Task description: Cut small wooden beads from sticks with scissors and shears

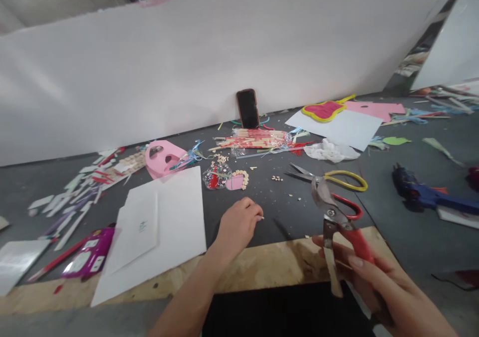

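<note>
My right hand (pixel 370 277) is wrapped round a pair of red-handled pruning shears (pixel 331 215), held over the table's front edge with the blades pointing up and away. My left hand (pixel 241 222) is closed above the dark tabletop, pinching a small pale stick piece (pixel 261 218) whose end pokes out past the fingers. Just beyond it lies a pink piece edged with short cut stick bits (pixel 236 181). Scissors with one yellow and one red loop (pixel 346 180) lie behind the shears. Several cut bits (pixel 277 178) are scattered between the left hand and the scissors.
White boards (pixel 175 227) lie at left near a purple packet (pixel 92 252). Bagged wooden sticks (pixel 258 140) and a leaning phone (pixel 247 108) stand at the back. Crumpled white tissue (pixel 331 150) and a blue glue gun (pixel 434 192) are to the right. A white panel (pixel 187 63) closes off the back.
</note>
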Demonstrator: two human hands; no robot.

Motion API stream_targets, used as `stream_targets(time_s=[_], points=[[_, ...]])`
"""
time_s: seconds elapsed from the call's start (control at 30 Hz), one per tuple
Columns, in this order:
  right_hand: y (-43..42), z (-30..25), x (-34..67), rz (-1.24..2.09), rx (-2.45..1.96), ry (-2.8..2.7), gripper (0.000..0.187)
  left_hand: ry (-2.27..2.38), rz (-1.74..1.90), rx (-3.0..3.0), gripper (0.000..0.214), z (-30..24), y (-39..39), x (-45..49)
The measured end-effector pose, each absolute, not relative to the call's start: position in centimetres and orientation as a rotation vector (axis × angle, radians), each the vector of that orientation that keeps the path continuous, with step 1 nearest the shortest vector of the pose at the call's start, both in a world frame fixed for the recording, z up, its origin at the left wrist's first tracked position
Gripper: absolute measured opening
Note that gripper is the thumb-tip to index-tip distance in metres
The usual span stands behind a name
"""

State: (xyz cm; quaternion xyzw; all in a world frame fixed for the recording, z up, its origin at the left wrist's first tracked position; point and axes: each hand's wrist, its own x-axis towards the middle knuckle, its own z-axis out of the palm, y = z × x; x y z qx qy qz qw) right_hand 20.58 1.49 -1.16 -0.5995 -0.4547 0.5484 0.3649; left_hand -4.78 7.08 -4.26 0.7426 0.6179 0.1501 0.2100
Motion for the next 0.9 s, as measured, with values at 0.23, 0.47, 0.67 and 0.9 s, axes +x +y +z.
stream_targets(time_s=[0.23,0.47,0.67,0.9], points=[[2.2,-1.7,20.6,0.804,-1.283,-2.061,0.044,1.431,1.05,1.167,0.015,-2.9,6.1,-3.7],[3.0,-3.1,19.5,0.2,-1.097,-2.341,0.045,1.129,1.31,0.594,0.024,-1.7,5.2,-2.2],[2.8,-3.5,19.7,0.075,-1.106,-2.415,0.047,1.071,1.348,0.524,0.027,-1.7,5.1,-1.9],[2.8,-3.4,19.6,0.031,-1.129,-2.438,0.046,1.09,1.363,0.586,0.039,-1.9,5.0,-1.9]])
